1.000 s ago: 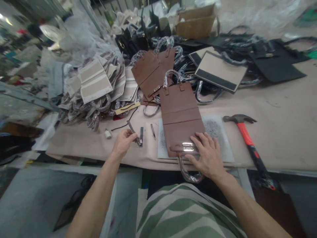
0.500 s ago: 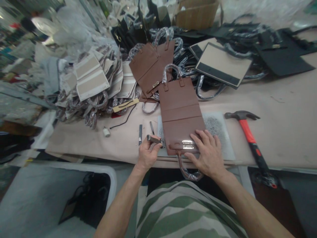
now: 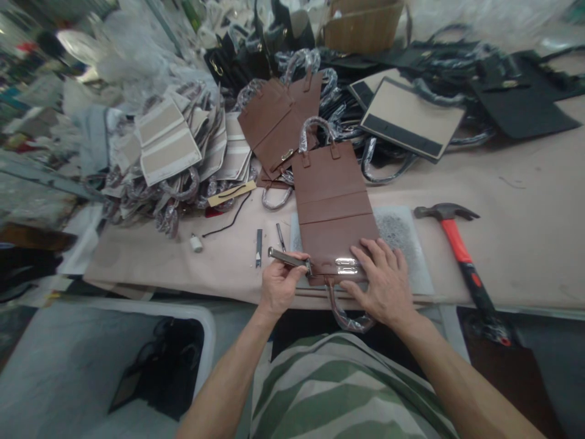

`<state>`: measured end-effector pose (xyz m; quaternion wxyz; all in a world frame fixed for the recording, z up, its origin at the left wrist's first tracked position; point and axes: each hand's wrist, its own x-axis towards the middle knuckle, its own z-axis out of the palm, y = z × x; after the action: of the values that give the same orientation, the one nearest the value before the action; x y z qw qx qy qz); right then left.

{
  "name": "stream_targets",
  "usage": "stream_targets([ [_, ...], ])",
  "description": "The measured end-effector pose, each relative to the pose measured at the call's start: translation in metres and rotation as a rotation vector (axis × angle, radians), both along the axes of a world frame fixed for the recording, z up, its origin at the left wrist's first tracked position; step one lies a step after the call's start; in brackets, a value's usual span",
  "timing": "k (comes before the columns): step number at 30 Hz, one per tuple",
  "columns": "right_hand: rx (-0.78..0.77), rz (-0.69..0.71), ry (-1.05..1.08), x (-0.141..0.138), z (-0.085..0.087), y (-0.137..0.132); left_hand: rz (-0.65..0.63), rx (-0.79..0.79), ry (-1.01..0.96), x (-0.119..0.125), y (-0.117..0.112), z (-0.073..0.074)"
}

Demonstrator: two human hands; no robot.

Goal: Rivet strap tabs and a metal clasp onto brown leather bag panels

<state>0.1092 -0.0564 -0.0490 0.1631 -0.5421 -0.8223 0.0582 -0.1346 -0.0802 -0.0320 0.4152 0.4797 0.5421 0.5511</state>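
A brown leather bag panel with plastic-wrapped handles lies flat on a grey cutting mat at the table's near edge. My right hand rests on its near end with fingers spread, beside a shiny metal fitting. My left hand is closed on a slim metal punch tool, whose tip touches the panel's near left corner.
A red-handled hammer lies to the right. Two small metal tools and a white piece lie left of the mat. Heaps of beige, brown and black bag panels fill the far table. A cardboard box stands behind.
My left hand picked up the metal tool from the table at the left and carried it right to the panel's near corner. My right hand stayed on the panel.
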Motion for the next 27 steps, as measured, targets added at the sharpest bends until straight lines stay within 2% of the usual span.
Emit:
stream_targets([
  [9, -0.01, -0.008, -0.004, -0.001, 0.002, 0.0, -0.007, -0.002, 0.035, 0.008, 0.004, -0.013],
  [22, -0.014, -0.003, 0.02, -0.001, 0.005, 0.0, 0.007, 0.117, 0.163, 0.014, 0.0, -0.014],
  [27, -0.024, -0.005, 0.013, -0.001, 0.003, -0.001, 0.003, 0.083, 0.193, 0.012, 0.003, -0.016],
])
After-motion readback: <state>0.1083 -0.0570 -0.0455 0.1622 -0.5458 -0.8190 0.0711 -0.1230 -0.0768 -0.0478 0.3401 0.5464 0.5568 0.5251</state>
